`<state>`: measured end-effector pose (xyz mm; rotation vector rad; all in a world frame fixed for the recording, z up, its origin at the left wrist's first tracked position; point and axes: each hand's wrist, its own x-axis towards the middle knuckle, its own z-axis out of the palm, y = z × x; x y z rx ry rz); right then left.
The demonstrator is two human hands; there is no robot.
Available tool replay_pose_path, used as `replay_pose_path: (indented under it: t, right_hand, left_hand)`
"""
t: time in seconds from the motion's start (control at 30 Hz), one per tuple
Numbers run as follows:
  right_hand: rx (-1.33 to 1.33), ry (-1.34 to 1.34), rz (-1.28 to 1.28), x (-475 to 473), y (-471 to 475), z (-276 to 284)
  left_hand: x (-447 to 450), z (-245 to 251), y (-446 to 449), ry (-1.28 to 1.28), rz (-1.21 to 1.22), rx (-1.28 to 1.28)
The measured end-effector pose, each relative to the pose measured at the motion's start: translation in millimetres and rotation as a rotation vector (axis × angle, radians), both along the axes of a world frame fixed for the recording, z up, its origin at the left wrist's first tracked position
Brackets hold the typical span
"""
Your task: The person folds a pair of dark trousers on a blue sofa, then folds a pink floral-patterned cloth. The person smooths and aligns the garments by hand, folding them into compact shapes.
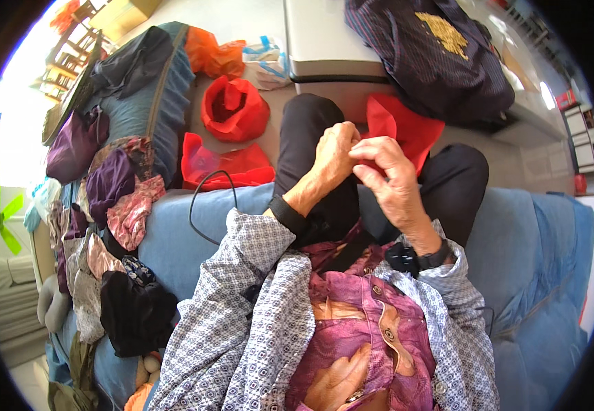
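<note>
My left hand (334, 150) is raised above my lap with its fingers curled in; whether it holds something small I cannot tell. My right hand (390, 177) is beside it, thumb and fingers bent towards the left fingertips, and any small thing between them is not visible. Beyond both hands, a red fabric bag (420, 128) lies between my knees. On the dark striped cloth (415, 67) at the upper right rests a pile of small tan pieces (443, 33).
An open red bag (235, 109) with dark contents stands left of my knees, near another red bag (227, 164). A white table (335, 41) is ahead. Clothes, including a pink patterned cloth (135, 210), cover the blue sofa's (173, 226) left side. A black cable loops nearby.
</note>
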<state>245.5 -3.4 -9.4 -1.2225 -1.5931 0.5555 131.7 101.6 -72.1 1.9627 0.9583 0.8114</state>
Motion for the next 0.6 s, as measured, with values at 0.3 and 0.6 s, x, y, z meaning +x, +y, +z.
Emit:
replay_pose_path:
  t: [0.3,0.6]
  right_hand:
    - [0.286,-0.241,0.008,2.1,-5.0,-33.3]
    - [-0.039,0.1,-0.075,27.5,13.2,-63.2]
  left_hand:
    - [18.2,-24.6,0.8,0.144,0.038,0.02]
    - [26.2,-42.1,-6.5,0.152,0.05,-0.163]
